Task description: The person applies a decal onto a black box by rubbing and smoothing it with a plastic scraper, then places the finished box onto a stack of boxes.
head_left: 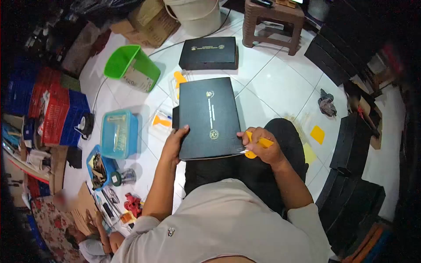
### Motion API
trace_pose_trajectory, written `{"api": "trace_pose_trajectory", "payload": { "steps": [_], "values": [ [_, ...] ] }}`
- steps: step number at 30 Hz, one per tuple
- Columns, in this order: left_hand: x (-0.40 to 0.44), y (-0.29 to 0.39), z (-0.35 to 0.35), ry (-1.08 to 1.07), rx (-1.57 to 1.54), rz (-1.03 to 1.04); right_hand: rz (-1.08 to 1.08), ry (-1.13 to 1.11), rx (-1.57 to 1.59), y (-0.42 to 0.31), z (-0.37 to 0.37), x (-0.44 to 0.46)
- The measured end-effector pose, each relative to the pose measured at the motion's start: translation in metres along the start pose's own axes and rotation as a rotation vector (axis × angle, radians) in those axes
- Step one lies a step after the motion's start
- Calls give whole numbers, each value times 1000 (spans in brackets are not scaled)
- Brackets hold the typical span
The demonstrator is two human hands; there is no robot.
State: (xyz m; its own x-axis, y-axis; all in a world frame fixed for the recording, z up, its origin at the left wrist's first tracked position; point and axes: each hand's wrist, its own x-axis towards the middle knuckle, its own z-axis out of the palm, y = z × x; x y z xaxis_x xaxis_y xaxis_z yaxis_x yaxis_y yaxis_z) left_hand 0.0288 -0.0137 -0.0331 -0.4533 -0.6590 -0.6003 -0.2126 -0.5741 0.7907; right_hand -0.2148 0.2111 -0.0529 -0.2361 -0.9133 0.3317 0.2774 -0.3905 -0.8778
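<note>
A black box point(206, 118) with gold emblems and a line of print rests on my lap, its long side pointing away from me. My left hand point(176, 140) grips its left edge, thumb on top. By the near right corner, my right hand point(265, 149) is closed around a flat yellow plastic piece point(265, 142); its full shape is hidden by my fingers. Shiny clear film shows at that corner, beside the fingers. Just left of the box, an orange piece point(161, 122) with clear plastic lies on the floor.
Another black box point(208, 53) lies ahead. A green bin point(136, 70), blue tub point(116, 133) and jar point(127, 176) stand left. Black boxes point(351, 144) line the right, near a yellow piece point(317, 135). A brown stool point(274, 22) is behind; another person point(94, 247) sits lower left.
</note>
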Motion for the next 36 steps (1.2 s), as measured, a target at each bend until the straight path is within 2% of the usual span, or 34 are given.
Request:
{"api": "trace_pose_trajectory", "payload": {
  "steps": [2,3,5,7,10,15,17,19,21,23,24,25,27,29,31,33,35,36],
  "values": [
    [0,-5,-1,-7,-55,3,8,112,228,3,-6,2],
    [-2,-5,1,-6,-121,-6,-8,119,225,0,-7,3],
    [0,-9,12,-52,-207,20,84,353,374,-9,-10,3],
    [-5,-2,28,2,-376,16,49,409,425,-5,-19,6],
    [10,9,56,-66,-443,34,-63,642,746,2,-34,8],
    [71,11,122,-80,-505,-2,-166,737,896,7,-54,4],
    [118,-8,143,-172,-576,6,-189,752,915,6,-56,3],
    [141,-26,174,-181,-710,15,-199,761,902,6,-55,2],
    [143,-38,191,-192,-649,-2,-178,759,904,5,-54,1],
    [124,-38,206,-299,-406,-350,-184,765,884,11,-59,0],
    [90,-28,217,-194,-341,-385,-166,744,836,12,-59,0],
    [88,-35,211,-270,-359,-471,-147,724,790,12,-58,1],
    [77,-53,191,-500,-299,-339,-116,750,760,13,-55,2],
    [50,-47,174,-500,-223,-288,-19,750,555,15,-50,7],
    [32,-39,156,-499,-147,-233,8,749,547,16,-43,10],
    [22,-33,140,-662,-321,-284,149,674,297,23,-42,12],
    [12,-30,138,-630,-318,-254,143,656,213,28,-36,13],
    [11,-33,137,-562,-190,-142,187,625,57,28,-33,13]
  ]
}}
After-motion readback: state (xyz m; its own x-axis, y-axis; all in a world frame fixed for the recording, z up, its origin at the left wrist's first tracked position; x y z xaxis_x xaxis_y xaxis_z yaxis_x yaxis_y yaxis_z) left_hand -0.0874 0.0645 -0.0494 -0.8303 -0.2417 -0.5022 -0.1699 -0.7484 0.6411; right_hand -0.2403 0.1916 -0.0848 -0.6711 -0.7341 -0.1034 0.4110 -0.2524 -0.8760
